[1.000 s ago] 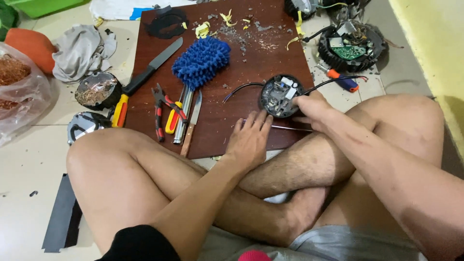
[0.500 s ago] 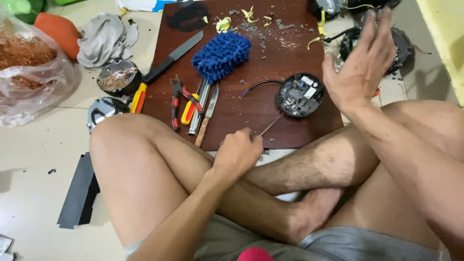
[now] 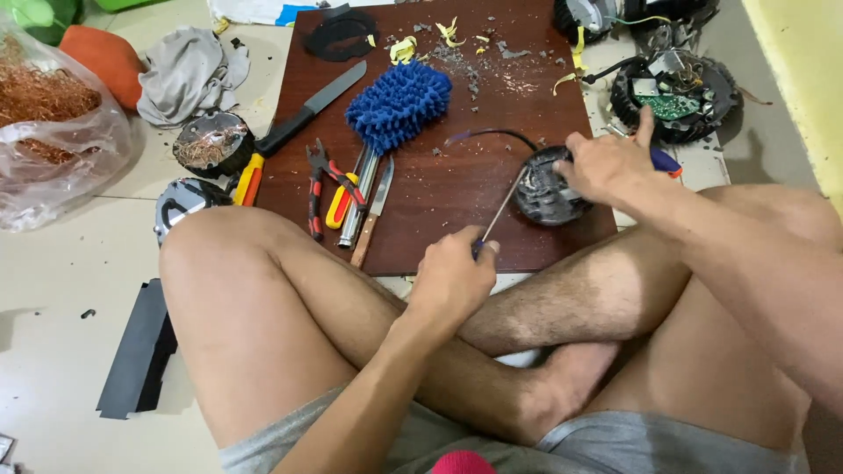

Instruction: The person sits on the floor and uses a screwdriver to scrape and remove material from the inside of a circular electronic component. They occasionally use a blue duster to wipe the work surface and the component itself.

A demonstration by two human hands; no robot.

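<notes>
The board (image 3: pixel 439 211) is dark reddish wood with a smooth, faintly glossy face, strewn near its far edge with rough grey crumbs. On it, the mop head (image 3: pixel 399 104) is shaggy blue cloth and the knife (image 3: pixel 312 110) matt black. The screwdriver (image 3: pixel 502 211) shaft is bright bare metal. Left of the board, thin clear plastic (image 3: pixel 61 158) bags coppery wire, beside crumpled grey cloth (image 3: pixel 189 79).

Board (image 3: pixel 439 211) dark red-brown. Mop head (image 3: pixel 399 104) bright blue. Pliers (image 3: pixel 320 186) red and black. Knife (image 3: pixel 307 110) black. Screwdriver (image 3: pixel 248 178) yellow, orange tip. Motor (image 3: pixel 544 189) black-grey. Circuit board (image 3: pixel 672 105) green. Rag (image 3: pixel 189 75) grey. Wire in bag (image 3: pixel 48 96) copper. Shorts (image 3: pixel 615 443) grey.
</notes>
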